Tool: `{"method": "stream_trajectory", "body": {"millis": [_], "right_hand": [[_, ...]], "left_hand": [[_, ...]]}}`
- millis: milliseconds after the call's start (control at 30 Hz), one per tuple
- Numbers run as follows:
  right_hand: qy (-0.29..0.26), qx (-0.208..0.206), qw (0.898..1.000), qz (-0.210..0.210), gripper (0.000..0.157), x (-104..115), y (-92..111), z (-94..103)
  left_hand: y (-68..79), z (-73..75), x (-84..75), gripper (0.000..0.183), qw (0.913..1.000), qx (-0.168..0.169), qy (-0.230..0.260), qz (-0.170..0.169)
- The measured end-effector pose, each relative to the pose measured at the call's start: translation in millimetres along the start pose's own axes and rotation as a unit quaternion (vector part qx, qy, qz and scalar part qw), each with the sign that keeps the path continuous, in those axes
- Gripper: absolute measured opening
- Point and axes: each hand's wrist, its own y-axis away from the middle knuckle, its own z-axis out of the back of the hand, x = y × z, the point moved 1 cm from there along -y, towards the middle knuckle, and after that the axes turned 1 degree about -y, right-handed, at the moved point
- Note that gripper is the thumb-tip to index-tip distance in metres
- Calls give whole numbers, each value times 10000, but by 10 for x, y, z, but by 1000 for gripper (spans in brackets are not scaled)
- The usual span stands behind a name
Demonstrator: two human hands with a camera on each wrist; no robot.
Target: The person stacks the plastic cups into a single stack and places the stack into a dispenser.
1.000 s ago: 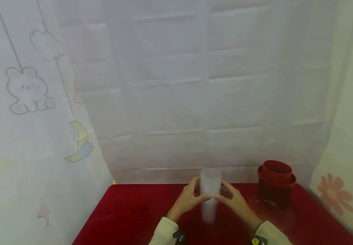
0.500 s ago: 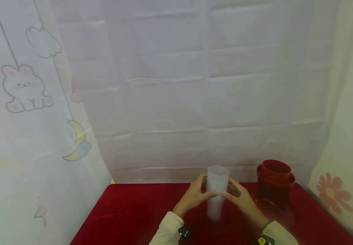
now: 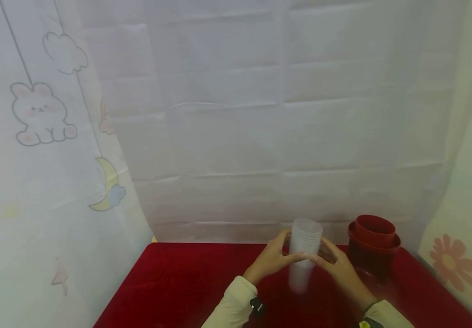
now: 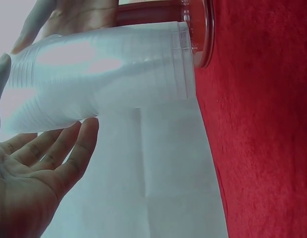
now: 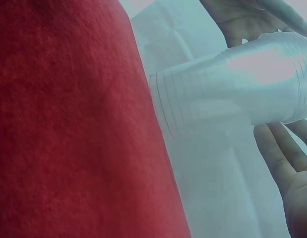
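Observation:
A stack of clear plastic cups (image 3: 305, 239) stands nearly upright between my two hands, a little left of a red container. My left hand (image 3: 274, 258) grips its left side, with the thumb across the front and the fingers curved behind. From the right, my right hand (image 3: 340, 269) grips it the same way, the two thumb tips close together. Ridged rims show at the upper end of the cups (image 4: 114, 74) in the left wrist view. In the right wrist view, the fingers of the right hand (image 5: 297, 183) lie against the cups (image 5: 218, 94). The stack's lower end looks raised above the table.
At the right of the red-covered table (image 3: 178, 278) stands the red container (image 3: 373, 257), with a raised round collar and a darker see-through body. White sheeting (image 3: 219, 136) hangs behind the table, and printed sheets flank it on both sides.
Both hands have carried the stack of cups to the right, closer to the red container. Their hold on it looks the same. The head view has shifted slightly.

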Motion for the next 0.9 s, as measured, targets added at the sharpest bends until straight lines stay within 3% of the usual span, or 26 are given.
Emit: {"method": "stream_trajectory", "body": {"millis": [433,700,900], "right_hand": [[221,-123,9989,390,61,25,-9,141],[460,-189,9987,-58,65,92,2,292],[595,-324,9977,64,63,147,8,377]], "left_hand": [[-106,-53,-103,63,9999,28,-2,-126],[-200,-98,-206,66,9998,33,-47,-181],[-297,-153,-238,63,9994,27,107,-323]]}}
